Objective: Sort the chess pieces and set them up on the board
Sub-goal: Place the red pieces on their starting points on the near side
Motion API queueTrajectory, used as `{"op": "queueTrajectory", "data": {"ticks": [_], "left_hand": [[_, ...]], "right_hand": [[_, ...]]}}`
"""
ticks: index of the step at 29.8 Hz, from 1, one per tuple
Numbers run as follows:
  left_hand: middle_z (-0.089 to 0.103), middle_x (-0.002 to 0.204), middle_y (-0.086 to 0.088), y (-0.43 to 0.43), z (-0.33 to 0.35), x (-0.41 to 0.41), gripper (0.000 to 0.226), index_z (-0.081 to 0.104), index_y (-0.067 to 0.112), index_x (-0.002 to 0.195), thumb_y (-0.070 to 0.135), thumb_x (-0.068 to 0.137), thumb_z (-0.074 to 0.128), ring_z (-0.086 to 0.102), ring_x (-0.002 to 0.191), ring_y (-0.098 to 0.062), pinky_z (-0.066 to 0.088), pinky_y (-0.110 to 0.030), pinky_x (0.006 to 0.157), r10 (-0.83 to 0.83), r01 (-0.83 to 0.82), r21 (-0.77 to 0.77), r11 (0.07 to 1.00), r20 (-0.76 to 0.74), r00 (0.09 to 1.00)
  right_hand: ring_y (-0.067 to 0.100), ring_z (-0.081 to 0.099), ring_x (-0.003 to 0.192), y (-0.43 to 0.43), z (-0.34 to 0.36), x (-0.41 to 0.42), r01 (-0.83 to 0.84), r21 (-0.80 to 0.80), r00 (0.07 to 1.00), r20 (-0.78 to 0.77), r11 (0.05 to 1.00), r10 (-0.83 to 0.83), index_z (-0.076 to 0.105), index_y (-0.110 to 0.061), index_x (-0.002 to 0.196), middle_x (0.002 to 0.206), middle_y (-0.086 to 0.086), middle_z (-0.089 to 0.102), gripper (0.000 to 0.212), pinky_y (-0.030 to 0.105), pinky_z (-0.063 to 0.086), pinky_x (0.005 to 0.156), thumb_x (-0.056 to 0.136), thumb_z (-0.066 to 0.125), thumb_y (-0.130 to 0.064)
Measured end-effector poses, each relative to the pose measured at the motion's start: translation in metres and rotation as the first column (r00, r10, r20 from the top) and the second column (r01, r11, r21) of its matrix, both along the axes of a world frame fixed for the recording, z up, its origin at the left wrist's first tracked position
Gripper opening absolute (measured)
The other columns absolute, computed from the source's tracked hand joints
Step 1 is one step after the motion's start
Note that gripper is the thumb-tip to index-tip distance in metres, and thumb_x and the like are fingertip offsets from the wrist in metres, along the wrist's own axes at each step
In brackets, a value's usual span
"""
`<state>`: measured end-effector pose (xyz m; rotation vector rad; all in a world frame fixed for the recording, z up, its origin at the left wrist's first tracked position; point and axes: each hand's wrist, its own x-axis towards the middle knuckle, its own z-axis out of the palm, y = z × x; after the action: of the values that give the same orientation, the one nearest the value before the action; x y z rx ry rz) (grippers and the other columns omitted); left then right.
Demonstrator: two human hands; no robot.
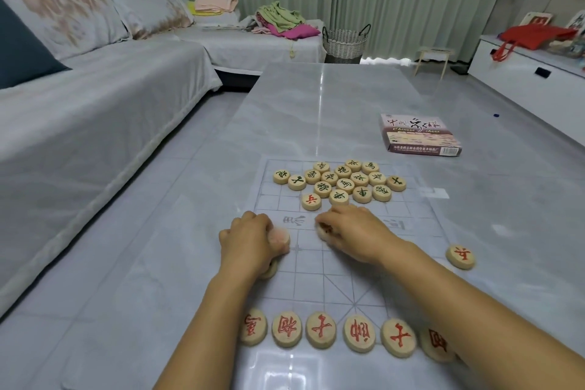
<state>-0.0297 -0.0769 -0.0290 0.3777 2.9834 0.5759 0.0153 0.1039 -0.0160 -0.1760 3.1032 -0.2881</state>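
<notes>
1. the red row (319, 329) is six pieces side by side on the near edge of the board (332, 288), under both arms.
2. a lone red piece (460, 257) lies out to the right of the right wrist, apart from it, by the board's right edge.
3. the left hand (250, 241) is curled round a blurry piece (280, 237). one more piece (269, 270) peeks out under that hand.
4. the right hand (354, 231) has its fingers bent down on something pale. it is too blurry to tell if it grips.
5. a stray red piece (311, 201) sits just past the hands and touches the green pile (342, 182). it is nearer the right fingertips, so i think the right hand should take it. it is round, so any side will do.
6. the green pile fills the far half, all bunched up and not yet spread out.
</notes>
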Motion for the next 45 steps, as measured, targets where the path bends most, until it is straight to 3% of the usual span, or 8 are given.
{"op": "queueTrajectory", "data": {"ticks": [4, 8, 12, 18, 23, 29, 39, 45], "left_hand": [[0.052, 0.121, 0.000, 0.000, 0.001, -0.003, 0.046, 0.054, 0.023, 0.114, 0.046, 0.076, 0.067, 0.046, 0.112, -0.021, 0.033, -0.036, 0.094, -0.012, 0.011, 0.017, 1.000, 0.032, 0.999], [0.050, 0.125, 0.000, 0.005, 0.000, 0.001, 0.058, 0.049, 0.025, 0.123, 0.051, 0.074, 0.067, 0.043, 0.117, -0.021, 0.031, -0.037, 0.098, -0.031, 0.031, 0.006, 1.000, 0.043, 0.999], [0.050, 0.124, 0.000, 0.006, -0.001, 0.003, 0.047, 0.050, 0.025, 0.122, 0.045, 0.081, 0.062, 0.043, 0.117, -0.021, 0.029, -0.036, 0.096, -0.052, 0.052, 0.018, 0.998, 0.011, 0.999], [0.046, 0.140, 0.011, 0.004, 0.006, 0.009, 0.047, 0.042, 0.035, 0.133, 0.022, 0.090, 0.053, 0.037, 0.128, -0.016, 0.020, -0.038, 0.109, -0.315, 0.310, 0.097, 0.946, 0.036, 0.948], [0.052, 0.123, 0.005, 0.005, 0.003, 0.007, 0.064, 0.045, 0.026, 0.126, 0.041, 0.071, 0.074, 0.046, 0.116, -0.017, 0.029, -0.035, 0.102, -0.159, 0.148, 0.122, 0.981, 0.081, 0.984], [0.053, 0.120, 0.005, 0.007, 0.002, 0.006, 0.041, 0.052, 0.029, 0.122, 0.034, 0.083, 0.064, 0.045, 0.116, -0.016, 0.027, -0.033, 0.097, -0.254, 0.250, 0.076, 0.965, 0.043, 0.966], [0.051, 0.124, 0.005, 0.008, 0.003, 0.008, 0.063, 0.039, 0.030, 0.132, 0.036, 0.078, 0.069, 0.043, 0.119, -0.017, 0.025, -0.034, 0.104, -0.265, 0.253, 0.115, 0.961, 0.108, 0.958], [0.053, 0.119, 0.005, 0.007, 0.000, 0.007, 0.039, 0.051, 0.028, 0.118, 0.033, 0.082, 0.065, 0.045, 0.113, -0.016, 0.027, -0.032, 0.096, -0.275, 0.269, 0.098, 0.958, 0.050, 0.960]], "right_hand": [[0.024, 0.052, 0.103, 0.010, 0.011, 0.013, 0.239, -0.004, 0.971, 0.019, 0.971, -0.239, 0.055, -0.019, 0.113, 0.114, 0.004, 0.056, 0.042, 0.035, 0.042, 0.084, 0.084, 0.054, -0.050], [0.023, 0.049, 0.108, 0.007, 0.004, 0.026, 0.218, 0.187, 0.972, 0.050, 0.958, -0.231, 0.049, -0.020, 0.120, 0.118, 0.003, 0.054, 0.056, 0.036, 0.035, 0.093, 0.083, 0.045, -0.062], [0.022, 0.040, 0.123, 0.015, 0.012, 0.032, 0.131, 0.105, 0.979, 0.141, 0.986, -0.145, 0.031, -0.030, 0.139, 0.133, 0.002, 0.044, 0.057, 0.038, 0.030, 0.101, 0.088, 0.048, -0.049], [0.020, 0.048, 0.108, 0.015, 0.007, 0.039, 0.133, 0.067, 0.984, 0.110, 0.989, -0.140, 0.047, -0.024, 0.122, 0.117, 0.000, 0.054, 0.040, 0.033, 0.033, 0.093, 0.088, 0.053, -0.042], [0.018, 0.049, 0.110, 0.013, 0.003, 0.041, 0.201, 0.006, 0.974, 0.107, 0.980, -0.201, 0.045, -0.025, 0.125, 0.118, -0.003, 0.055, 0.053, 0.036, 0.032, 0.098, 0.080, 0.060, -0.049], [0.017, 0.049, 0.109, 0.013, 0.003, 0.040, 0.216, -0.034, 0.970, 0.116, 0.976, -0.211, 0.048, -0.025, 0.124, 0.116, -0.003, 0.055, 0.047, 0.036, 0.031, 0.098, 0.083, 0.060, -0.044], [0.018, 0.049, 0.106, 0.011, 0.002, 0.040, 0.260, -0.102, 0.960, 0.135, 0.960, -0.245, 0.049, -0.026, 0.122, 0.114, -0.002, 0.052, 0.043, 0.032, 0.034, 0.093, 0.083, 0.062, -0.041], [0.020, 0.046, 0.111, 0.013, 0.005, 0.040, 0.239, -0.123, 0.958, 0.193, 0.963, -0.213, 0.044, -0.032, 0.130, 0.119, -0.001, 0.047, 0.046, 0.032, 0.035, 0.096, 0.086, 0.058, -0.034]]}}
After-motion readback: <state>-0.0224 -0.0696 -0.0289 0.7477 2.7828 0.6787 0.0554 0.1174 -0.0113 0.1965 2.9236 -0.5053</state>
